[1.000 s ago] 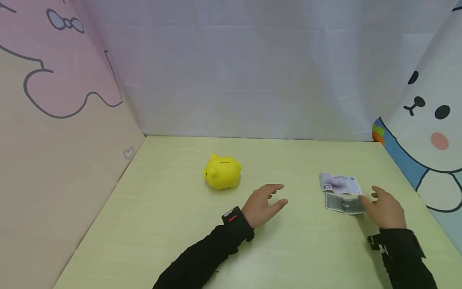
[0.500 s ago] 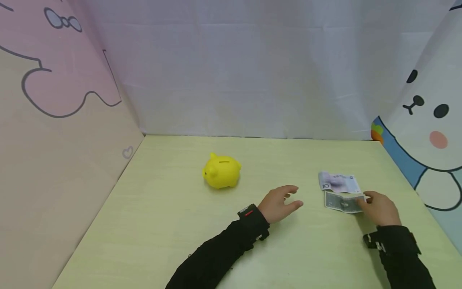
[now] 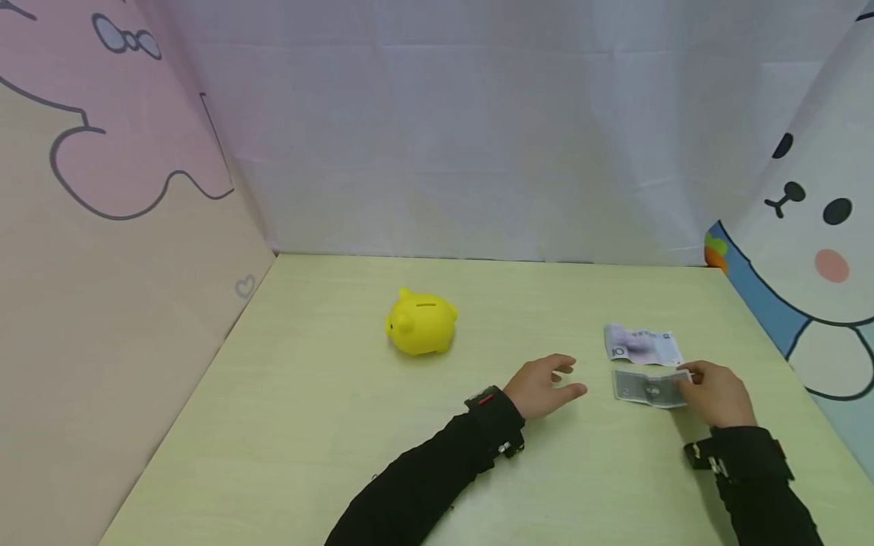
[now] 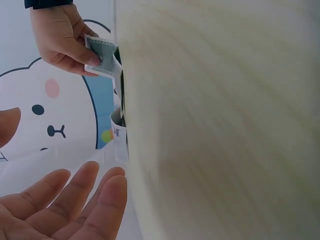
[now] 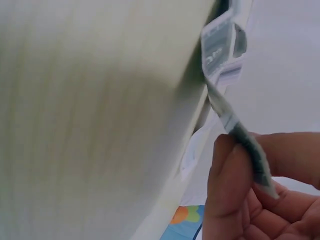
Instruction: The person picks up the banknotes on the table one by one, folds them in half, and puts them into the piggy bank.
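My right hand (image 3: 717, 394) pinches the right end of a grey-green banknote (image 3: 645, 387) between thumb and fingers. In the right wrist view that banknote (image 5: 232, 120) bends up from the table to my fingertips. Just behind it on the table lies a purple banknote (image 3: 642, 345) marked 10, its left end curled up. My left hand (image 3: 542, 385) hovers over the table to the left of the notes, fingers spread and holding nothing. A yellow piggy bank (image 3: 421, 324) with a slot on top stands farther back, left of my left hand.
The pale yellow table (image 3: 273, 425) is bounded by a white sheet (image 3: 437, 136) at the back. Walls with cartoon drawings stand at the left (image 3: 136, 303) and right (image 3: 833, 303).
My left hand has moved right, toward the notes. The right thumb and fingers have closed on the grey-green banknote, which has shifted slightly toward me, away from the purple one.
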`<state>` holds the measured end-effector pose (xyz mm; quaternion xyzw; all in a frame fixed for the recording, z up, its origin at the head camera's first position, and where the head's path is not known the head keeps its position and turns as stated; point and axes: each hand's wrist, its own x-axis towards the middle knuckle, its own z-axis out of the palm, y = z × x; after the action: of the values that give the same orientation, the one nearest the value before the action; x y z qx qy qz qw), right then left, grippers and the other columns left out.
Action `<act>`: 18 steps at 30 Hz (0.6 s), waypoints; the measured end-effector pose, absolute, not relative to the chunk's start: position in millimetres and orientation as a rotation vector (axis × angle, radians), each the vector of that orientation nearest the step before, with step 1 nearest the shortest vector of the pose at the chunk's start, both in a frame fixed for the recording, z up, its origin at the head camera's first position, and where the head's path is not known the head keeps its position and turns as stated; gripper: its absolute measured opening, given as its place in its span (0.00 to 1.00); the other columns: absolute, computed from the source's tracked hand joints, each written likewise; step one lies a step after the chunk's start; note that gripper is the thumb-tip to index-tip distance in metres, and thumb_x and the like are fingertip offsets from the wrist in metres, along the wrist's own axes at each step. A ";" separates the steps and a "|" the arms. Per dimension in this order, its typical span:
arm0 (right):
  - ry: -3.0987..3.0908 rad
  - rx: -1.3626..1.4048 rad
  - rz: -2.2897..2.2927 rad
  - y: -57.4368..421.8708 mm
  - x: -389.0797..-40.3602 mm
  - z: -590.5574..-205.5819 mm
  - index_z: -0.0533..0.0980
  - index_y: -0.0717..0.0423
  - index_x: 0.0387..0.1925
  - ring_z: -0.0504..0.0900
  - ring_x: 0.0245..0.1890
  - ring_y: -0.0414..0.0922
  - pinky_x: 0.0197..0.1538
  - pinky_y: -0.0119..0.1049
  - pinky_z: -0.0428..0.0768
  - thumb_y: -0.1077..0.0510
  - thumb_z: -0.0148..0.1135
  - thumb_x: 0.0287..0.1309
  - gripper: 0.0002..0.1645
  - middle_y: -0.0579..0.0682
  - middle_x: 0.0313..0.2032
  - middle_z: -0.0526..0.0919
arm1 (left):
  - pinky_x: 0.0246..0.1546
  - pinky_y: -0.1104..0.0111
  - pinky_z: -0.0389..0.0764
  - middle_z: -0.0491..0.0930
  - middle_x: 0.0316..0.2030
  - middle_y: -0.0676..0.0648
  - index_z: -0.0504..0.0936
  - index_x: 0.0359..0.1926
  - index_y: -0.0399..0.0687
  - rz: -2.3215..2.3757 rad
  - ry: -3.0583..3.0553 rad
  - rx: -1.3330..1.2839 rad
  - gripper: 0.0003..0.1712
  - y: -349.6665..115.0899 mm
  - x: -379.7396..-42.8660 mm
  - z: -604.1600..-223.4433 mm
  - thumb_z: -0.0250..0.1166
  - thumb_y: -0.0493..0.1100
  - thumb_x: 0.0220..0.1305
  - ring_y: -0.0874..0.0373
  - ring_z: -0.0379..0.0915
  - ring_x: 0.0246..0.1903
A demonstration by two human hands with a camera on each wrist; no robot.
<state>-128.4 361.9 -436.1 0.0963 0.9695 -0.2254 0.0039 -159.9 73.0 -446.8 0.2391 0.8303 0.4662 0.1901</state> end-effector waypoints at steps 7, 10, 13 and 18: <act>3.070 0.231 -0.735 349.4 -125.2 -425.8 0.74 0.76 0.50 0.75 0.34 0.59 0.32 0.44 0.73 0.61 0.56 0.64 0.20 0.72 0.39 0.78 | 0.54 0.72 0.77 0.75 0.64 0.49 0.66 0.70 0.52 1.296 2.243 0.580 0.34 75.6 -163.0 -449.1 0.63 0.55 0.67 0.55 0.74 0.61; 3.077 0.197 -0.764 344.6 -123.8 -421.4 0.74 0.76 0.51 0.77 0.35 0.60 0.32 0.44 0.74 0.61 0.56 0.65 0.20 0.73 0.40 0.79 | 0.54 0.71 0.77 0.74 0.64 0.48 0.65 0.71 0.51 1.297 2.211 0.550 0.36 77.1 -164.5 -449.1 0.63 0.55 0.67 0.55 0.74 0.61; 3.101 0.147 -0.788 337.9 -121.9 -416.2 0.75 0.75 0.50 0.79 0.37 0.63 0.33 0.46 0.76 0.61 0.57 0.64 0.20 0.73 0.41 0.79 | 0.53 0.72 0.77 0.74 0.64 0.48 0.65 0.71 0.50 1.303 2.192 0.531 0.36 79.0 -164.9 -447.5 0.64 0.55 0.66 0.55 0.74 0.60; 3.118 0.069 -0.795 325.2 -119.6 -407.3 0.76 0.74 0.49 0.79 0.34 0.57 0.31 0.39 0.73 0.61 0.59 0.64 0.18 0.68 0.37 0.81 | 0.48 0.72 0.78 0.76 0.62 0.49 0.64 0.71 0.50 1.285 2.195 0.526 0.38 83.2 -165.2 -446.4 0.65 0.56 0.65 0.57 0.77 0.57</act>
<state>-119.6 325.2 -407.3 0.0215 0.9681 -0.2468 -0.0383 -165.2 83.2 -446.4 0.1949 0.8139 0.4766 0.2689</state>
